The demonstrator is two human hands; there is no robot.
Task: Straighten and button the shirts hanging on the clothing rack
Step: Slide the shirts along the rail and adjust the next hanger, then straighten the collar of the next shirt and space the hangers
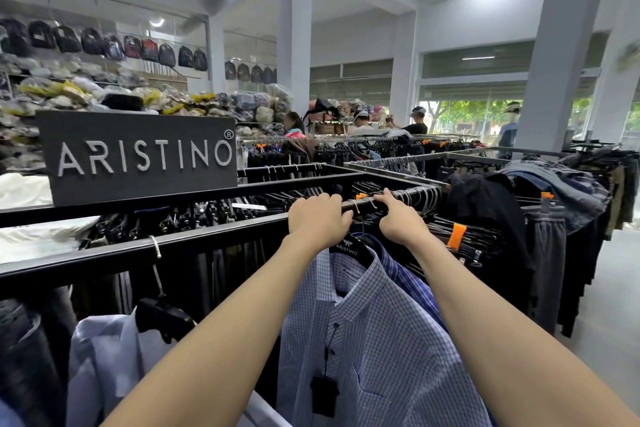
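- At the lower left of the frame a pale blue shirt hangs from a black hanger, its front open as far as the view shows.
- Just above it the black rack rail runs from the left edge up toward the centre, with the grey ARISTINO sign standing behind it at upper left.
- At centre the left hand lies on the rail, fingers curled over its top among the hanger hooks; whether it pinches a hook I cannot tell.
- Below the two hands, at lower centre, hangs the checked shirt, collar up, a black tag dangling on its placket.
- Right of centre the right hand grips the rail, fingers wrapped over it beside an orange size clip.
- The step in hand looks like spacing the hangers to free the checked shirt.
- Next, both hands probably need to drop to its placket and collar to button and smooth it.
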